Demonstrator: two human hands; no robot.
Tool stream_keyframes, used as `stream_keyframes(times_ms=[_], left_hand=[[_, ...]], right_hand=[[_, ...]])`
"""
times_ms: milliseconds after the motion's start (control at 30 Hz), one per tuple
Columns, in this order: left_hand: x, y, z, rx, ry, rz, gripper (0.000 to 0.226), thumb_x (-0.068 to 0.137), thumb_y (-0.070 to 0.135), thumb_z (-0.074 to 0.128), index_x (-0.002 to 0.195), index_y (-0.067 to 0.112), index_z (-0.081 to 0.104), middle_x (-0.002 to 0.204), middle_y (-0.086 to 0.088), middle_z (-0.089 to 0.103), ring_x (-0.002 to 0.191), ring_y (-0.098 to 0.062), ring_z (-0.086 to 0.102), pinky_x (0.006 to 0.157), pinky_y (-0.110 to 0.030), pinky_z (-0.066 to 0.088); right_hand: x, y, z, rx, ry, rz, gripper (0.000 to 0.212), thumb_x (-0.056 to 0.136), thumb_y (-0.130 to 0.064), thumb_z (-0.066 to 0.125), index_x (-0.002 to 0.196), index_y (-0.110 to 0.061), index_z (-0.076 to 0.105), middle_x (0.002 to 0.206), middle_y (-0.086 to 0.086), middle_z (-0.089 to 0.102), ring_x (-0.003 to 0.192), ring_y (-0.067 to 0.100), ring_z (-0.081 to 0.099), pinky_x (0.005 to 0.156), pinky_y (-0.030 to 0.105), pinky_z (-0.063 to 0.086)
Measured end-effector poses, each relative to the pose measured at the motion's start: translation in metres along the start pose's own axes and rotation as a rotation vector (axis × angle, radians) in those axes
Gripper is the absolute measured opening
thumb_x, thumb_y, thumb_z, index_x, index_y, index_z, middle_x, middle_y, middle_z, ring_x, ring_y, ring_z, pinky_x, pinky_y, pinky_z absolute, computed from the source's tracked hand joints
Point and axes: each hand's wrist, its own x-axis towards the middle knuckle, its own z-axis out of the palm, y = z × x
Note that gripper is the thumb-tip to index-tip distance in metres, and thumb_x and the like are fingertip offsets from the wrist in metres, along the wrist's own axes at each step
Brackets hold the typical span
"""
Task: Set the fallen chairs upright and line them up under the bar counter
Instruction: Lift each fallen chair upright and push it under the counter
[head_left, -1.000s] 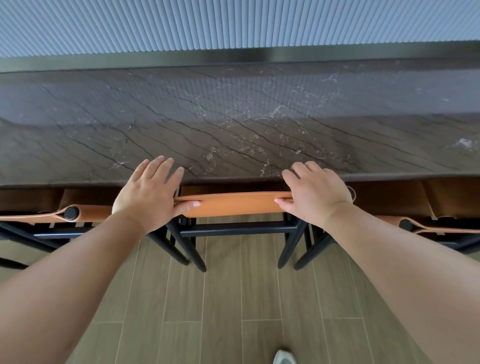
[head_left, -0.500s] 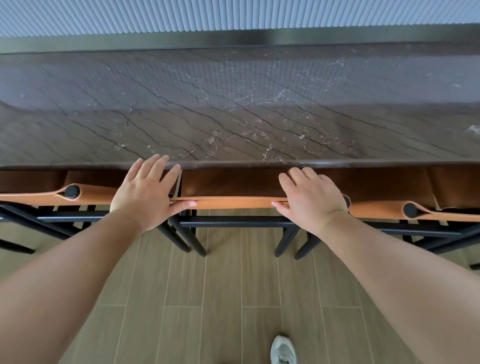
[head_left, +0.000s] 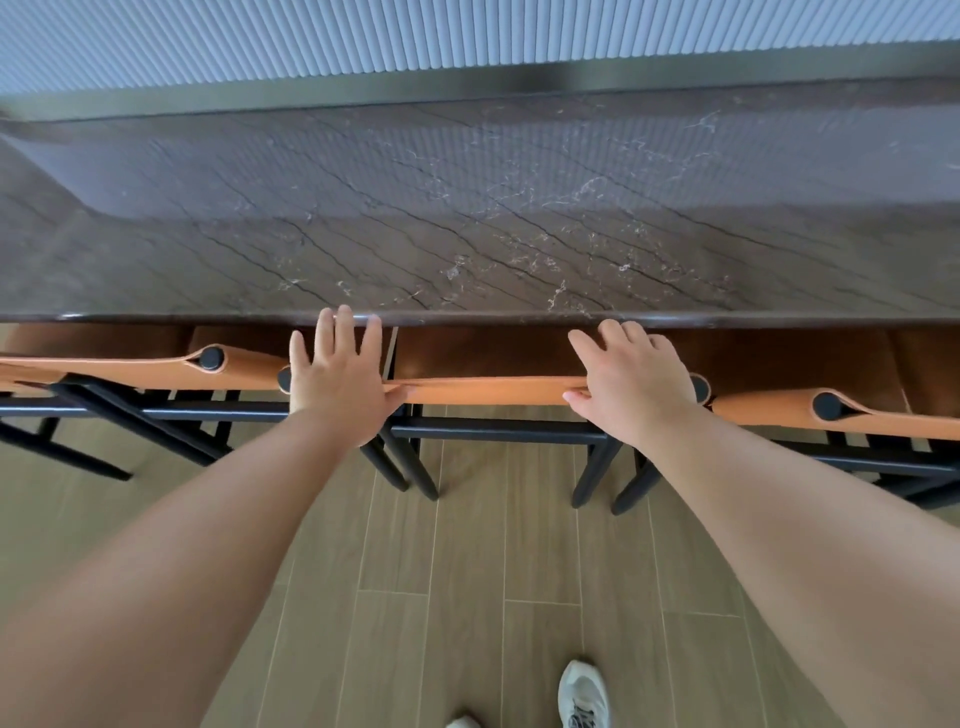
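The middle chair (head_left: 493, 391) stands upright, tucked under the near edge of the dark marble surface (head_left: 467, 234), with a chair on either side. The left hand (head_left: 340, 382) rests on its orange backrest with fingers straight and released; the right hand (head_left: 631, 382) lies on it too, fingers loosely bent over the top.

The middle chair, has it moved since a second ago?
Yes. The middle chair has gone further in under the counter: its orange backrest now sits closer to the counter's front edge, with both hands pressing it.
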Motion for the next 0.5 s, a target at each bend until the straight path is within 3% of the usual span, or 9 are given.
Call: stream_keyframes(times_ms=[100,167,233,300,400,433,500], left_hand=[[-0.03,0.015,-0.014,-0.266,-0.011,0.026,0.087,0.091,0.058,0.053,0.156,0.018,0.011,0.165,-0.011,0.007,0.152,-0.03,0.0,0.121,-0.054,0.009],[-0.055,0.024,-0.027,-0.569,0.029,0.037,0.077,0.092,0.045,0.06,0.154,0.023,0.019,0.163,-0.003,0.018,0.15,-0.025,0.012,0.12,-0.049,0.015],[-0.078,0.031,-0.046,-0.899,0.047,-0.059,0.072,0.092,0.037,0.064,0.151,0.026,0.026,0.152,0.003,0.035,0.141,-0.019,0.031,0.113,-0.041,0.03],[-0.102,0.035,-0.066,-1.1,0.048,-0.146,0.066,0.091,0.035,0.065,0.147,0.029,0.031,0.134,0.01,0.046,0.124,-0.009,0.044,0.1,-0.03,0.039],[-0.133,0.033,-0.096,-1.277,0.013,-0.213,0.053,0.092,0.035,0.064,0.139,0.034,0.04,0.123,0.015,0.055,0.111,-0.003,0.053,0.085,-0.019,0.039],[-0.142,0.031,-0.106,-1.337,0.014,-0.242,0.047,0.092,0.035,0.063,0.135,0.034,0.044,0.121,0.015,0.058,0.108,-0.002,0.056,0.083,-0.018,0.041],[-0.161,0.026,-0.123,-1.483,0.027,-0.313,0.035,0.093,0.034,0.062,0.127,0.033,0.053,0.116,0.013,0.065,0.106,-0.005,0.061,0.091,-0.025,0.048]], right_hand=[[-0.014,-0.012,-0.01,0.08,-0.058,0.032,0.088,0.084,-0.06,0.062,0.151,-0.016,0.024,0.141,0.013,0.046,0.129,0.032,0.045,0.102,0.044,0.043],[-0.027,-0.023,-0.02,0.205,-0.049,-0.021,0.081,0.087,-0.056,0.06,0.149,-0.017,0.027,0.142,0.009,0.046,0.13,0.029,0.044,0.105,0.043,0.04],[-0.04,-0.033,-0.033,0.429,-0.049,0.004,0.069,0.09,-0.049,0.058,0.147,-0.019,0.034,0.14,0.004,0.047,0.128,0.026,0.045,0.105,0.042,0.04],[-0.053,-0.039,-0.05,0.736,-0.115,0.125,0.063,0.091,-0.045,0.059,0.145,-0.022,0.038,0.138,0.0,0.046,0.119,0.021,0.048,0.099,0.04,0.047],[-0.072,-0.042,-0.075,1.079,-0.196,0.266,0.053,0.091,-0.04,0.06,0.139,-0.03,0.042,0.129,-0.008,0.047,0.095,0.007,0.053,0.071,0.027,0.051],[-0.077,-0.042,-0.084,1.15,-0.218,0.288,0.049,0.091,-0.039,0.059,0.137,-0.031,0.044,0.127,-0.011,0.048,0.093,0.004,0.053,0.068,0.024,0.048],[-0.087,-0.042,-0.1,1.305,-0.268,0.327,0.043,0.093,-0.037,0.059,0.134,-0.03,0.047,0.122,-0.014,0.053,0.1,0.005,0.054,0.078,0.027,0.047]])
